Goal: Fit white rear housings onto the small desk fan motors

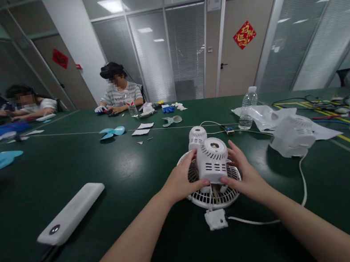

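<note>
Between my two hands is a white vented fan motor housing [213, 160], upright, with a round hole in its top. My left hand [183, 178] is closed on its left side, thumb at the lower front edge. On the opposite side my right hand [244, 177] grips it in the same way. Below and around it lies a round white fan grille [204, 200], partly hidden by the housing and my fingers. A similar white housing [197, 134] stands just behind. In front of the grille sits a small white plastic block [216, 219], near a white cord [255, 224].
A white power bank [71, 215] lies left. Blue fan blades [112, 132], grey blades [172, 120] and paper pieces [142, 129] lie farther back. To the right are a water bottle [248, 109], a bagged white part [292, 135] and cables [312, 104]. Other people sit around the table.
</note>
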Available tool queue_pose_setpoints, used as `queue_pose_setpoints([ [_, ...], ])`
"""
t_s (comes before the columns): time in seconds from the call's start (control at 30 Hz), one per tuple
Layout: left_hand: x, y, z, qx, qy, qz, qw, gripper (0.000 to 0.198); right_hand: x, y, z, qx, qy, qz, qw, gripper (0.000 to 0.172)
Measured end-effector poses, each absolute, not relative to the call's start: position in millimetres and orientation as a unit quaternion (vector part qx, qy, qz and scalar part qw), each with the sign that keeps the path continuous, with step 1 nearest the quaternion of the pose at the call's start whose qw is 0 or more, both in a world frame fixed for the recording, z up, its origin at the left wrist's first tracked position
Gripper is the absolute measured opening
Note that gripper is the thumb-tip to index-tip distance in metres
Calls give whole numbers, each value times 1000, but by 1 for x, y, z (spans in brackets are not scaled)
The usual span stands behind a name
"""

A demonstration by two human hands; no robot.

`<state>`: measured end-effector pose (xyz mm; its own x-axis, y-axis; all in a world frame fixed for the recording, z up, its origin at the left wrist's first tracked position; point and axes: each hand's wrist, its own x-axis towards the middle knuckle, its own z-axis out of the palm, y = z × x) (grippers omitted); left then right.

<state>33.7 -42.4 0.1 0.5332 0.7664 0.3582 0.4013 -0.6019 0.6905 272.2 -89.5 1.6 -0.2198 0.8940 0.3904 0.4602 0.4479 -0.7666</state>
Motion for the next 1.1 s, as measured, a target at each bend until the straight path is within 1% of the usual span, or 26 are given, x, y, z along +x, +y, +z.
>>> queue_pose_setpoints([
  [0.1,32,-43,3,837,348,311,286,97,277,-87,-1,-438,-741,322,394,95],
  [0.17,31,-44,5,836,353,300,293,94,278,-85,-2,-435,-739,340,386,93],
  [0.3,31,-45,8,834,358,290,303,93,280,-84,-2,-438,-732,355,381,97],
  [0.43,30,-44,10,830,347,287,328,92,281,-83,-1,-438,-735,361,372,99],
  [0.6,30,-40,8,821,328,300,358,86,283,-81,-2,-431,-745,357,363,96],
  [0.7,32,-39,5,815,333,311,358,87,284,-80,-5,-428,-748,356,361,93],
  [0.9,33,-38,3,816,351,311,337,96,284,-77,-10,-426,-745,364,363,86],
  [1.1,32,-37,4,817,364,300,332,90,283,-80,-5,-443,-746,332,371,83],
])
